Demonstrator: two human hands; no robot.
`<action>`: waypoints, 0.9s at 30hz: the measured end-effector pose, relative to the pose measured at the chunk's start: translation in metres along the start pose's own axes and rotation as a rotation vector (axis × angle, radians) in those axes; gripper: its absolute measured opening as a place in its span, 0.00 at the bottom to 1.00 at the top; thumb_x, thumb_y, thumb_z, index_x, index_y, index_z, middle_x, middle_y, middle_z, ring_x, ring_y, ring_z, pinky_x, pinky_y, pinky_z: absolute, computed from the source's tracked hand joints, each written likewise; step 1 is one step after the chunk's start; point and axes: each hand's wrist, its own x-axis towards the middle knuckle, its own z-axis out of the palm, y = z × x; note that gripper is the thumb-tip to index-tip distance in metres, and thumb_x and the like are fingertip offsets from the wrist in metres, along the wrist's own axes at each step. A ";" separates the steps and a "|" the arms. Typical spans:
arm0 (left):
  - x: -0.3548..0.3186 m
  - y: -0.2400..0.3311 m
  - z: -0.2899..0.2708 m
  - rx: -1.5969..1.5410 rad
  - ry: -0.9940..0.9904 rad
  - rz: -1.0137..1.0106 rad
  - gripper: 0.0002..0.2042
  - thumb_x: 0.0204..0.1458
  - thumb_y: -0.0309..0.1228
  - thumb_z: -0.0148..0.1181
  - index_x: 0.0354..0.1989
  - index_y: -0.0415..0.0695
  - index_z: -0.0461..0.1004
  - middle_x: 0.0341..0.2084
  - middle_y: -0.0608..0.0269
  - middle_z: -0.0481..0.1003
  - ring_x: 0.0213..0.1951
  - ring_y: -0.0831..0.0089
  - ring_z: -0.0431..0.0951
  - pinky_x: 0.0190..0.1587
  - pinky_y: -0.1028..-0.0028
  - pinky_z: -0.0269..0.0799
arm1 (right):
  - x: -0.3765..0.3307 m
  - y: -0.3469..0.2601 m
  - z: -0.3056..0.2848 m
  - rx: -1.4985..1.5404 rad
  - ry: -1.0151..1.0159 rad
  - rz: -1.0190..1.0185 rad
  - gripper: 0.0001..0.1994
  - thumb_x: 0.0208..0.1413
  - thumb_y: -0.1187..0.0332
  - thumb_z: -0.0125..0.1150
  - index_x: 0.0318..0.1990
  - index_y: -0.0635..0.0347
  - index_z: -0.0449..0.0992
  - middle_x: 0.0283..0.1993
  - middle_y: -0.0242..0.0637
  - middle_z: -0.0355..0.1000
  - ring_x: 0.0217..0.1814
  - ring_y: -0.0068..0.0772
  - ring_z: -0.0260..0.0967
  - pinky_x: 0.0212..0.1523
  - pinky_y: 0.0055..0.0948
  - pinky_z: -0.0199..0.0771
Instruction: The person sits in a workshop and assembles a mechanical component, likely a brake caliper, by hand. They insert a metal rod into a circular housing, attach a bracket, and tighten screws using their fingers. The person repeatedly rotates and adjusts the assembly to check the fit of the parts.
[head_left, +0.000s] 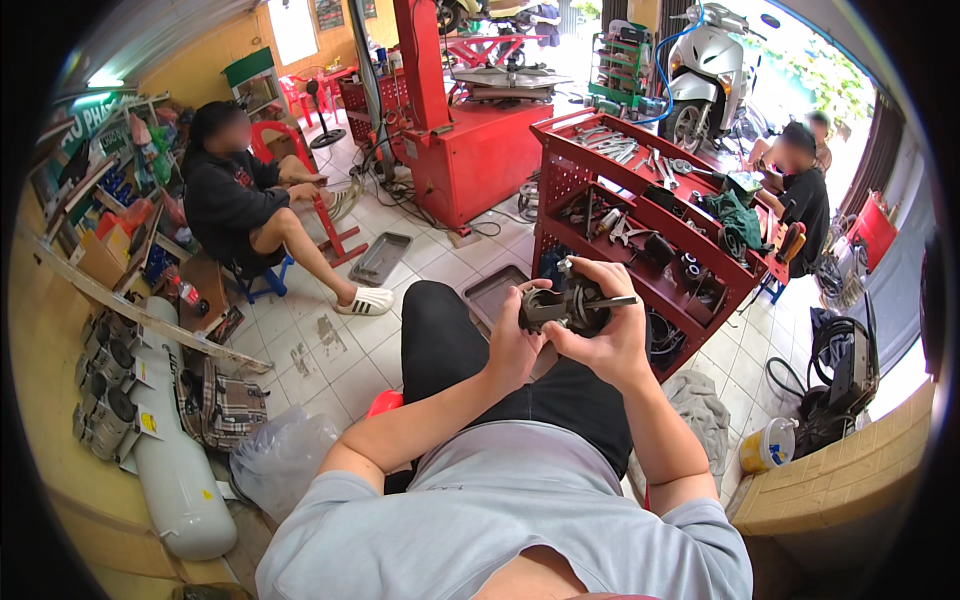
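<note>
Left hand (512, 340) grip closed around dark metal part (560, 308), above lap. Right hand (607, 330) grip closed on same part. Red tool cart (640, 215) just beyond.

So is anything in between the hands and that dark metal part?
No. Both the left hand and the right hand already grip the dark metal part directly, above the person's lap. Nothing visible sits between them.

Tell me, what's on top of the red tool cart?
Wrenches and pliers lie on the red tool cart, plus a green cloth. Lower shelves hold tools too, partly hidden behind both hands and the metal part.
</note>
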 end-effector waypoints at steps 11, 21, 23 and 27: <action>0.008 0.022 0.004 0.210 -0.070 -0.066 0.29 0.65 0.55 0.31 0.62 0.46 0.59 0.44 0.61 0.76 0.45 0.71 0.78 0.43 0.69 0.74 | 0.001 0.013 -0.008 0.390 0.104 0.260 0.32 0.37 0.68 0.74 0.54 0.68 0.72 0.45 0.35 0.72 0.45 0.21 0.68 0.49 0.22 0.68; 0.018 0.019 -0.015 0.269 -0.157 -0.056 0.19 0.67 0.42 0.37 0.58 0.43 0.63 0.47 0.58 0.74 0.45 0.69 0.77 0.43 0.71 0.74 | 0.002 0.018 -0.013 0.252 0.273 0.043 0.34 0.33 0.67 0.75 0.53 0.68 0.72 0.43 0.37 0.74 0.46 0.27 0.69 0.50 0.27 0.68; 0.017 0.021 -0.011 0.276 -0.139 -0.057 0.18 0.67 0.40 0.40 0.58 0.43 0.64 0.46 0.57 0.74 0.44 0.69 0.78 0.42 0.71 0.74 | 0.005 0.014 -0.016 -0.026 0.297 -0.144 0.34 0.31 0.66 0.75 0.52 0.68 0.73 0.41 0.38 0.74 0.45 0.32 0.69 0.50 0.30 0.69; 0.016 0.024 -0.007 0.311 -0.118 -0.094 0.18 0.66 0.38 0.44 0.58 0.42 0.64 0.44 0.57 0.74 0.43 0.71 0.78 0.41 0.73 0.74 | 0.009 0.013 -0.017 -0.242 0.359 -0.307 0.34 0.29 0.64 0.75 0.50 0.66 0.75 0.41 0.39 0.74 0.42 0.39 0.68 0.49 0.35 0.70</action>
